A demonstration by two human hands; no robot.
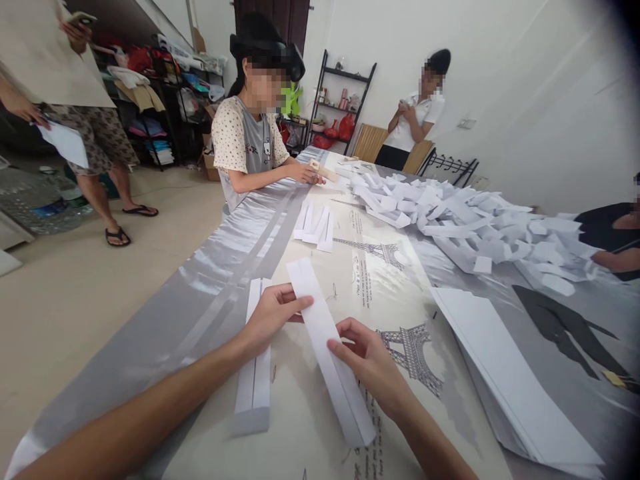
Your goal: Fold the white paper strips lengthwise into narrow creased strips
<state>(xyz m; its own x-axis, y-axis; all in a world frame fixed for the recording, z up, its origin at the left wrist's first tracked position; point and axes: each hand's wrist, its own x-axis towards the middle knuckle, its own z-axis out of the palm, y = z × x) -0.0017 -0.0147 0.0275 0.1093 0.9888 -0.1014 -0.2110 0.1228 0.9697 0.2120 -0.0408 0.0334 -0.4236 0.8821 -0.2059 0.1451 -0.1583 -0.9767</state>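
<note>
A long folded white paper strip (320, 320) lies slanted on the table in front of me. My left hand (273, 313) pinches its upper part, thumb on top. My right hand (367, 357) holds the strip's middle between curled fingers. A second folded strip (254, 383) lies flat under my left wrist, parallel to the table edge.
A stack of white sheets (505, 373) lies to my right. A big heap of folded paper pieces (475, 223) covers the far right of the table (210, 293). A person across the table (247, 143) holds a wooden piece, with folded strips (315, 227) beside them. Other people stand at left and back.
</note>
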